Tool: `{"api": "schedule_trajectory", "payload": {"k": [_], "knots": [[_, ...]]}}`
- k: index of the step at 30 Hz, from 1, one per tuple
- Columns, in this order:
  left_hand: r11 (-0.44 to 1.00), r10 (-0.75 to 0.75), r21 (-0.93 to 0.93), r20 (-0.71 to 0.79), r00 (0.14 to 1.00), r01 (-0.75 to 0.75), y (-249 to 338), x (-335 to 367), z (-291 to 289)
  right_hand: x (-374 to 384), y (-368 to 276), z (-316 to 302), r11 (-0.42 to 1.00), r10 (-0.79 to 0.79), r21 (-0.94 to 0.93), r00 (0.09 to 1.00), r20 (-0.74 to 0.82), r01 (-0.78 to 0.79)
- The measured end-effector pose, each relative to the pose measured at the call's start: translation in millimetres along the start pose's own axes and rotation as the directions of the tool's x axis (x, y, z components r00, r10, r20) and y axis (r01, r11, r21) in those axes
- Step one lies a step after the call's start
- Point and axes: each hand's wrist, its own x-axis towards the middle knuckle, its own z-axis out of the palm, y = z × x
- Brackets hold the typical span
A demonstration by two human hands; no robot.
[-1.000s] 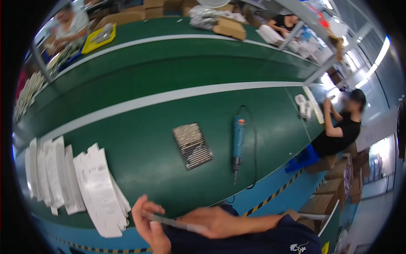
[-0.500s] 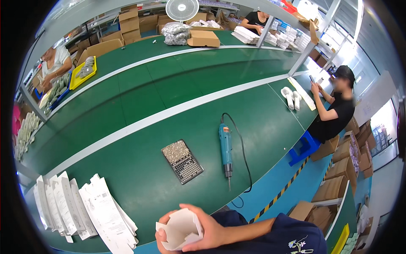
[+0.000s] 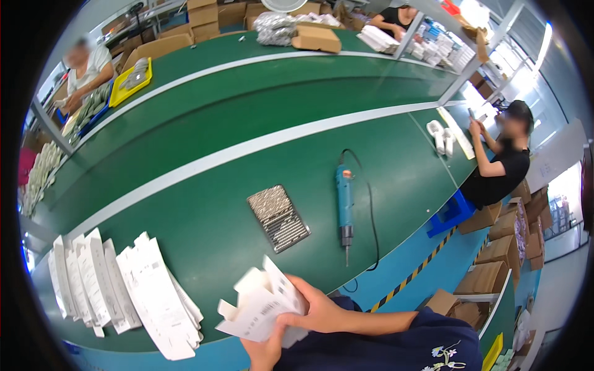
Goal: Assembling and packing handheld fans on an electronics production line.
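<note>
A small white cardboard box [image 3: 265, 308] with its end flaps standing open is held over the table's near edge. My right hand [image 3: 318, 311] grips its right side, fingers partly hidden behind it. Low on the box, my left hand [image 3: 267, 348] is closed on the lower edge, thumb against the printed face. Beyond the box lies a dark tray of small metal screws [image 3: 278, 217]. Right of the tray rests a teal electric screwdriver [image 3: 344, 201], its bit pointing toward me and its black cord curving alongside.
Flat white cartons [image 3: 158, 297] are stacked at the left, beside several partly formed boxes [image 3: 93, 287]. Two white handheld devices [image 3: 440, 137] lie at the far right, near a seated person [image 3: 504, 157] holding a phone. Two other people sit across the green table [image 3: 204, 216].
Both hands have turned the box: its open end faced up toward me before, and now its printed side shows with flaps toward the upper left. The whole view has shifted slightly.
</note>
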Motion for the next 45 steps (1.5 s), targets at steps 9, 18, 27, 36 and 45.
{"api": "schedule_trajectory", "payload": {"k": [9, 18, 27, 36, 45], "knots": [[0.949, 0.038, -0.312, -0.061, 0.997, -0.055, 24, 10, -1, -10, 18, -14, 0.991, 0.066, -0.13, 0.981, 0.181, -0.042], [0.991, 0.078, -0.099, -0.1, 0.992, -0.088, 42, 9, 10, -9, -19, 11, 0.983, 0.154, 0.075, 0.979, 0.134, -0.165], [0.987, 0.103, -0.097, -0.218, 0.97, -0.126, 30, 5, 24, 1, -32, 20, 0.939, 0.294, 0.196, 0.956, -0.026, -0.283], [0.814, 0.579, 0.163, -0.155, 0.8, -0.557, -1, 2, 14, -1, -1, 10, 0.978, -0.202, 0.051, 0.979, 0.024, 0.2], [0.985, 0.108, -0.141, 0.022, 0.994, -0.104, 26, 6, 10, 21, -25, -17, 0.935, 0.277, 0.119, 0.898, 0.342, -0.334]]}}
